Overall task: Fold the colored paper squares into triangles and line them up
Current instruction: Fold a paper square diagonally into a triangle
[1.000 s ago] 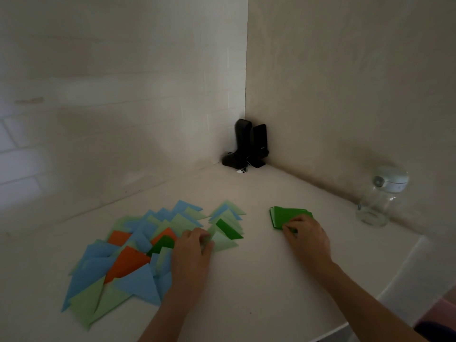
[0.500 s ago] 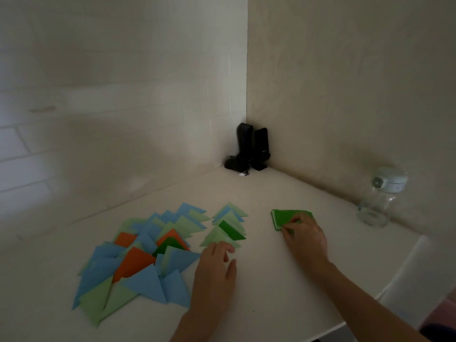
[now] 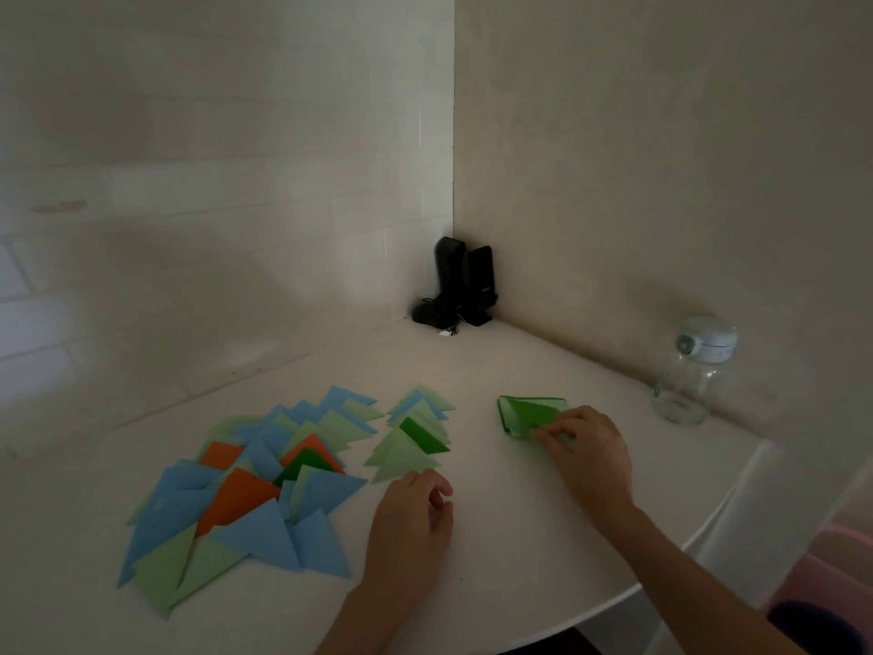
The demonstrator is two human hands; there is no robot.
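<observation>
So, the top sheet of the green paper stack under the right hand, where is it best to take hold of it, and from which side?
Probably at its near corner, coming from the person's side. The green paper stack lies flat on the table, so only a lifted corner gives a pinch. The right hand already rests on that near edge, while the left hand is apart from it.

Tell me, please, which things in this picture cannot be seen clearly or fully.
- Stack of green paper, head view: its near corner is hidden by the right hand; the number of sheets cannot be told.
- Pile of folded triangles: lower pieces are covered by upper ones.
- Left hand: fingertips curl under, so contact with the nearest light green triangle is unclear.
- Black objects in the corner: too dark to identify.
</observation>
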